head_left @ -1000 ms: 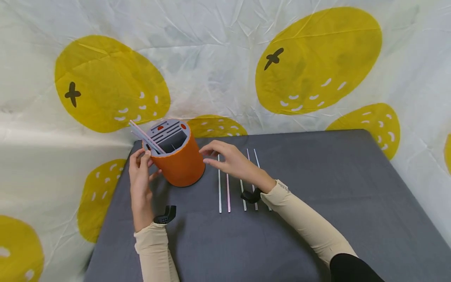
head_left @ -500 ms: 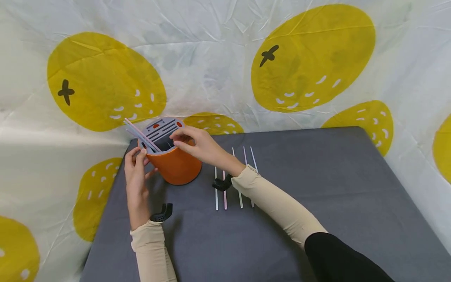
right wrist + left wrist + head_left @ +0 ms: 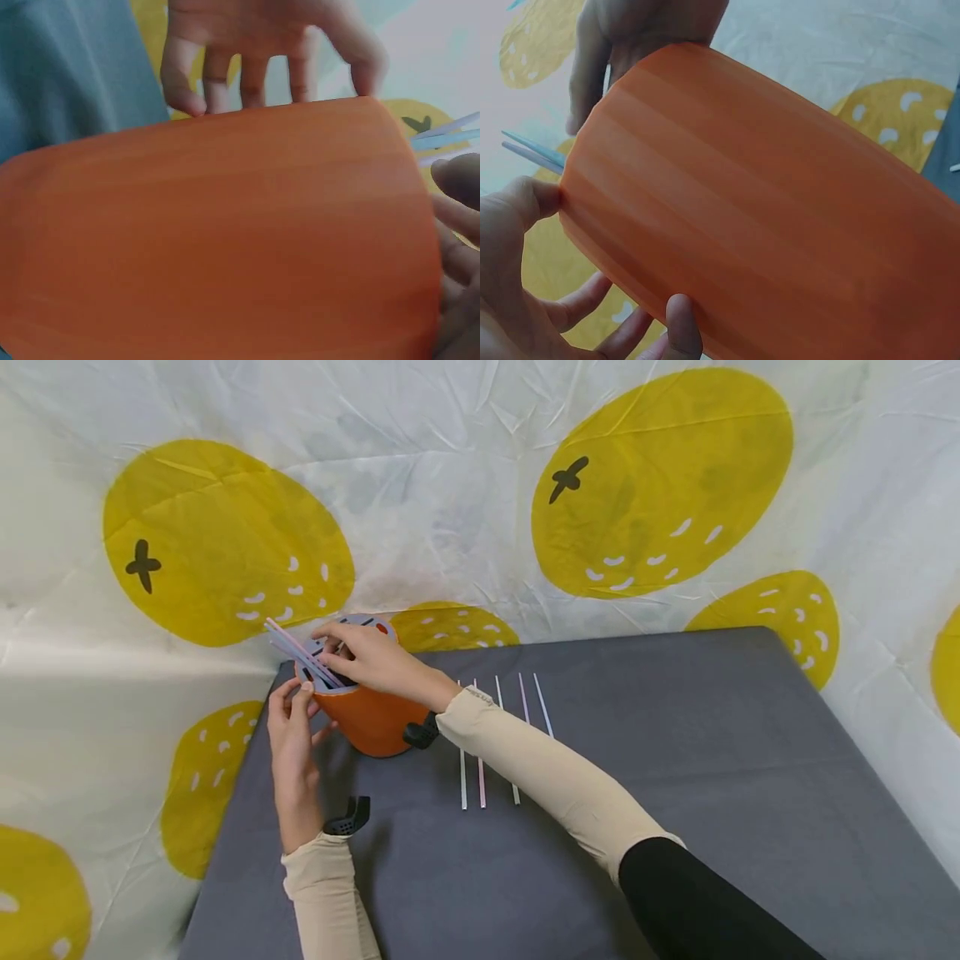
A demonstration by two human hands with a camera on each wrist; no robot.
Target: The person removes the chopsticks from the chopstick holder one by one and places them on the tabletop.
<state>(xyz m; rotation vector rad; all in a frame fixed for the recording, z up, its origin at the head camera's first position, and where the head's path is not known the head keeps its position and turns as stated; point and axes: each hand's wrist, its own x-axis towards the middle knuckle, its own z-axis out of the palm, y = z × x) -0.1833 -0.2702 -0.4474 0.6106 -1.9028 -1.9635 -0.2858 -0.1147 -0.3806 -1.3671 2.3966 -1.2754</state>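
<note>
An orange round knife block (image 3: 367, 718) with a grey slotted top stands tilted at the back left of the table. Several thin pastel straws (image 3: 300, 652) stick out of its top, leaning left. My left hand (image 3: 291, 747) steadies the block from the left, thumb at the rim and fingers along the side, as the left wrist view shows. My right hand (image 3: 375, 660) reaches over the top, its fingers bent right beside the straws and hiding most of the slots. In the right wrist view the straws (image 3: 442, 139) pass just above my right thumb (image 3: 457, 178).
Several more pastel straws (image 3: 482, 781) lie side by side on the dark grey table (image 3: 712, 760), right of the block and partly under my right forearm. A white cloth (image 3: 442, 510) printed with yellow fruit hangs behind and at the left.
My right hand has moved left from beside the block, across its top, to the standing straws. My left hand has stayed on the block's side.
</note>
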